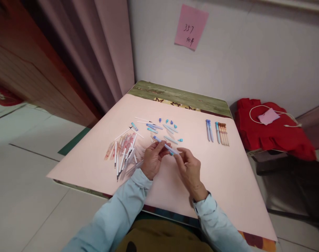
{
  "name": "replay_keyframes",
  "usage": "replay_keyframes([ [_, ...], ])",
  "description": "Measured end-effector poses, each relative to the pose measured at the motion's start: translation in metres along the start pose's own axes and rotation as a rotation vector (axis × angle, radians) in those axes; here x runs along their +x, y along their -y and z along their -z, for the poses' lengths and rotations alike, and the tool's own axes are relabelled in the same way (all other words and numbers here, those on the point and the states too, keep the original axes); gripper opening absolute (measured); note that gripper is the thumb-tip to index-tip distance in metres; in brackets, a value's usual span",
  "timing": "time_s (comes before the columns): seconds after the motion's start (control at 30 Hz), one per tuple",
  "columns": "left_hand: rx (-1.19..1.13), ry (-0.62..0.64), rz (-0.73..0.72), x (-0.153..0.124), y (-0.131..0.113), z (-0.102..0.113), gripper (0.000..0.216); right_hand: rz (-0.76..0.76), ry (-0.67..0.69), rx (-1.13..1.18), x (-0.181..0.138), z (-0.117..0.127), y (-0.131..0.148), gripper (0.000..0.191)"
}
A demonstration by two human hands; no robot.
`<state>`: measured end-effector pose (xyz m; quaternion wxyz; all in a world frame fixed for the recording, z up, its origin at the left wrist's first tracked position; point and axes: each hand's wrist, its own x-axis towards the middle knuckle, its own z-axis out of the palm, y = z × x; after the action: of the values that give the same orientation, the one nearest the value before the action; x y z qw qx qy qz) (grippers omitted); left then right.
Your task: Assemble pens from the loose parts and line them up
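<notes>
A blue pen (pixel 165 145) without a topper lies slantwise between my two hands, above the table. My left hand (pixel 154 157) is closed around its middle. At its lower right end, my right hand (pixel 188 167) pinches the tip between thumb and fingers. Just beyond are blue pen barrel parts (pixel 154 126), pale pointed barrel pieces (pixel 171 140) and small blue toppers (pixel 171 122). To the left of my left hand lie white ink refills (pixel 122 161) in a loose heap, next to pink and orange printed barrels (pixel 124 141).
Assembled blue pens (pixel 209 131) and brown pens (pixel 223 134) stand in a row at the right of the pink-covered table (pixel 227 185). A red cloth (pixel 272 131) is beyond the right edge. A pink note (pixel 191 27) hangs on the wall; a curtain (pixel 109 45) hangs at left.
</notes>
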<state>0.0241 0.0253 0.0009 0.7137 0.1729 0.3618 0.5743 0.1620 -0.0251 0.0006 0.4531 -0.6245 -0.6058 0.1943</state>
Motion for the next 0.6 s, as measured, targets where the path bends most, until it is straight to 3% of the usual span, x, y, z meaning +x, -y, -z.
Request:
replay_keyframes([
  [0.17, 0.030, 0.026, 0.000, -0.0008, 0.0031, -0.0008, 0.028, 0.039, -0.057, -0.032, -0.0008, 0.0005, 0.0032, 0.023],
  [0.37, 0.110, 0.071, -0.047, -0.0028, 0.0045, 0.0010, 0.028, -0.124, 0.122, 0.088, -0.0001, 0.0011, -0.0021, 0.044],
  [0.6, 0.130, 0.042, -0.085, -0.0059, 0.0069, -0.0006, 0.030, 0.077, 0.000, -0.088, -0.0046, 0.0014, 0.0006, 0.023],
])
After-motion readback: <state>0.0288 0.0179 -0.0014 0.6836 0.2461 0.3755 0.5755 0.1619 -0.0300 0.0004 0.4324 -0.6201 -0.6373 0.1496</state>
